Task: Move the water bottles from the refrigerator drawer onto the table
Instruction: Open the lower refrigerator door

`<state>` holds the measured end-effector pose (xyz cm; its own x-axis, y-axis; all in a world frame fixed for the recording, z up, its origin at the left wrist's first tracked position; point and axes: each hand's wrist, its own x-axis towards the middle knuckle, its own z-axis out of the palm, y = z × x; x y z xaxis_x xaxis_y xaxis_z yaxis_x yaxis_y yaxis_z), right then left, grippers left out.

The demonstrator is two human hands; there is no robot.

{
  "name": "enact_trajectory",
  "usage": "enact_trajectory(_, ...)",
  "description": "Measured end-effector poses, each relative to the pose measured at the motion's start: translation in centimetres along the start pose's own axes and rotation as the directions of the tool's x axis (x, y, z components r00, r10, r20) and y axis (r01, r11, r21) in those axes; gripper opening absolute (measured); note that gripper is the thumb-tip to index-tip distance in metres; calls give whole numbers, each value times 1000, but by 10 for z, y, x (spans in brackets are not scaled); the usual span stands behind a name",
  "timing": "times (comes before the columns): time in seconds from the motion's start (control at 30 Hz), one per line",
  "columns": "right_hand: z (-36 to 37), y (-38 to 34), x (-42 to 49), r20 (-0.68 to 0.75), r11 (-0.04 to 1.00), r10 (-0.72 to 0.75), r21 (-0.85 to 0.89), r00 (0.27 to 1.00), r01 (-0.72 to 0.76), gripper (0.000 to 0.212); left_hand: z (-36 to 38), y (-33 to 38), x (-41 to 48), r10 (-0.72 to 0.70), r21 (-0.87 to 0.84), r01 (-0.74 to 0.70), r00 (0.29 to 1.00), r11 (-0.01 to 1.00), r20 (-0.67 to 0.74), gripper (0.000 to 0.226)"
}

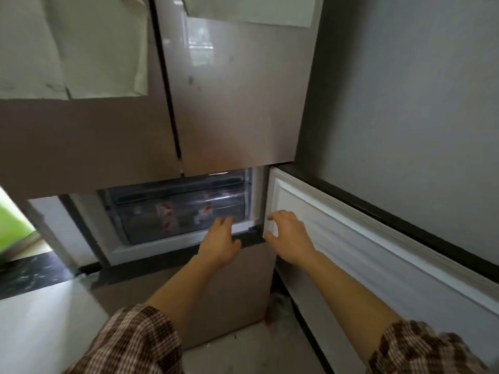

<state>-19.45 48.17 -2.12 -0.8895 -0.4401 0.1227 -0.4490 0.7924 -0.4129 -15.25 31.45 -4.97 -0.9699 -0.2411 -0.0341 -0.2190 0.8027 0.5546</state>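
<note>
A clear plastic refrigerator drawer [151, 228] sits pushed in inside the open lower compartment. Through its front I see two water bottles lying inside, one with a red and white label on the left [166, 213] and one on the right [204, 211]. My left hand [220, 242] reaches to the drawer's lower right front, fingers spread, touching its edge. My right hand [289, 238] is open with fingers apart, resting against the inner side of the open compartment door [364, 238]. Neither hand holds anything.
The brown refrigerator [229, 103] fills the view, its upper doors closed. The white-lined compartment door swings out to the right along a grey wall [418, 103]. A dark stone ledge [32, 273] and pale floor lie at the left.
</note>
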Motion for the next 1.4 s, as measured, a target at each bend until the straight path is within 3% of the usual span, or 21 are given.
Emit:
enact_trajectory(0.2,86,-46,87,185,968,3,245,983,-49,42,-23,-96,49,-289,-205,273,956,940,-49,46)
enact_trajectory(0.3,120,-61,133,282,907,51,389,958,-163,31,-28,-140,83,-410,-364,368,911,855,-43,31)
enact_trajectory(0.4,154,-78,178,353,788,153,521,923,-329,15,-36,-177,119,-569,-632,455,822,628,27,22)
enact_trajectory(0.47,172,-88,201,409,699,221,567,885,-436,24,-43,-195,140,-625,-766,470,772,438,116,23)
enact_trajectory(0.57,190,-97,224,452,480,327,677,830,-557,23,-54,-207,152,-626,-889,420,747,184,223,23)
enact_trajectory(0.67,198,-100,235,541,129,381,772,749,-623,11,-57,-214,151,-597,-951,303,775,64,207,24)
enact_trajectory(0.77,202,-100,234,575,-261,298,817,762,-515,21,-55,-214,150,-561,-978,189,803,-85,203,23)
enact_trajectory(0.83,199,-100,230,577,-388,230,793,784,-470,22,-54,-211,148,-546,-972,154,806,-179,229,21)
enact_trajectory(0.97,188,-106,224,586,-358,189,788,788,-500,10,-63,-205,137,-469,-918,130,827,-375,309,18)
enact_trajectory(1.03,182,-108,218,588,-327,193,794,786,-513,7,-66,-204,131,-457,-902,134,826,-411,331,17)
enact_trajectory(1.23,169,-104,169,587,-248,197,805,786,-539,10,-46,-196,88,-462,-914,125,831,-386,309,18)
enact_trajectory(1.4,158,-99,117,589,-209,257,808,766,-551,13,-34,-163,40,-590,-955,121,763,-272,265,37)
